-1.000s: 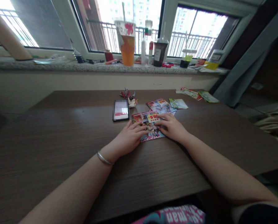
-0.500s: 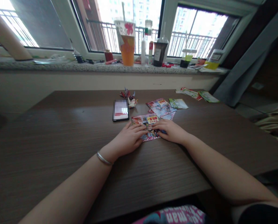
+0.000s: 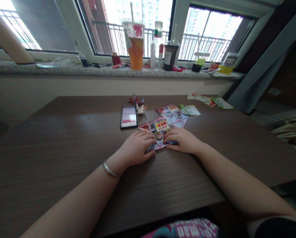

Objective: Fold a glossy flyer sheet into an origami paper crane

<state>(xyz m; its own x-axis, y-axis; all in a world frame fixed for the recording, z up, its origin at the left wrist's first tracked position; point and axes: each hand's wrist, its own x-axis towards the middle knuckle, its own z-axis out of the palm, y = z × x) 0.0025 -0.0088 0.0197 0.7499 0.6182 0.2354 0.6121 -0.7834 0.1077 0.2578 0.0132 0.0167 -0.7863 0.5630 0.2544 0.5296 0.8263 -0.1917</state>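
Observation:
A colourful printed paper sheet with a yellow price tag lies on the dark wooden table in front of me. My left hand, with a silver bangle on its wrist, has its fingers curled over the sheet's near left edge. My right hand grips the sheet's near right corner with bent fingers. The sheet's near half is hidden under both hands, and its far edge looks slightly raised off the table.
A phone lies left of the sheet, with small folded paper figures behind it. More flyers and a green stack lie to the right. An orange drink cup, bottles and a dark cup stand on the windowsill.
Both hands slid toward me along the sheet and closed in on its near edge. The sheet turned a little, and more of its far half shows.

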